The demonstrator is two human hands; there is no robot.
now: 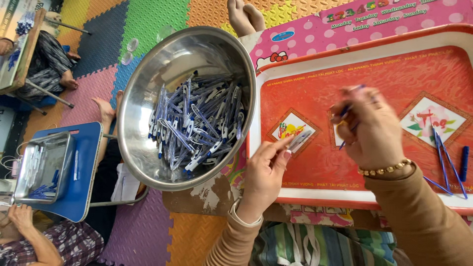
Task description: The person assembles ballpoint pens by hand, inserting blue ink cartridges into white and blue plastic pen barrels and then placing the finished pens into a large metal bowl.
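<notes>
Foam floor mats (148, 231), many-coloured, lying under a low pink table (315, 34). Head view: red tray (315, 162) resting on it, steel bowl (143, 88) of blue-white pens (197, 128) overlapping the tray's left edge. Left hand (263, 172) pinching a clear barrel (299, 140); right hand (369, 128) gripping a blue refill (347, 111), blurred. Judged step: assembling; next, aligning refill with barrel. Loose refills (443, 157) lying right. Another person's hand (19, 214) working beside a small tray (42, 167).

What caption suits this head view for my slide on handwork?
Left hand holds a clear pen barrel; right hand holds blue refills over a red tray.
</notes>
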